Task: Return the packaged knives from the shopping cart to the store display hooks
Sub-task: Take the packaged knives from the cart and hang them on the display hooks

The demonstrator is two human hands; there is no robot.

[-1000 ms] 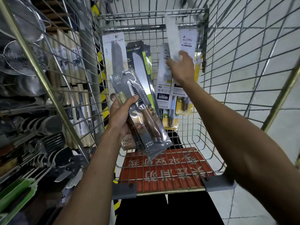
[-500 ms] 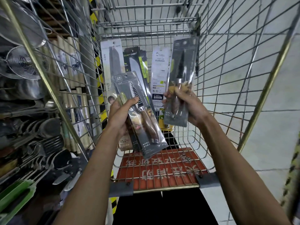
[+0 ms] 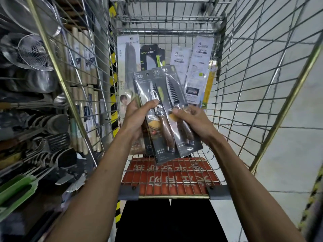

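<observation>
Over the wire shopping cart [image 3: 248, 88] I hold two grey packaged knives with brown handles side by side. My left hand [image 3: 134, 117] grips the left packaged knife [image 3: 148, 95], thumb across its front. My right hand [image 3: 194, 123] pinches the right packaged knife [image 3: 176, 88], which overlaps the left pack's edge. More packaged knives stand against the cart's far wall: a tall white pack [image 3: 128, 55], a black-and-green pack [image 3: 150, 56] and white packs [image 3: 197, 67].
The red child-seat flap [image 3: 171, 177] lies at the cart's near end. Left of the cart, a store shelf holds strainers [image 3: 33, 51], spoons and spatulas [image 3: 40, 142] and a green tray [image 3: 15, 191]. Grey tiled floor [image 3: 288, 119] lies to the right.
My right hand took a grey packaged knife from the cart's far end and brought it down beside the pack in my left hand. The two packs now touch.
</observation>
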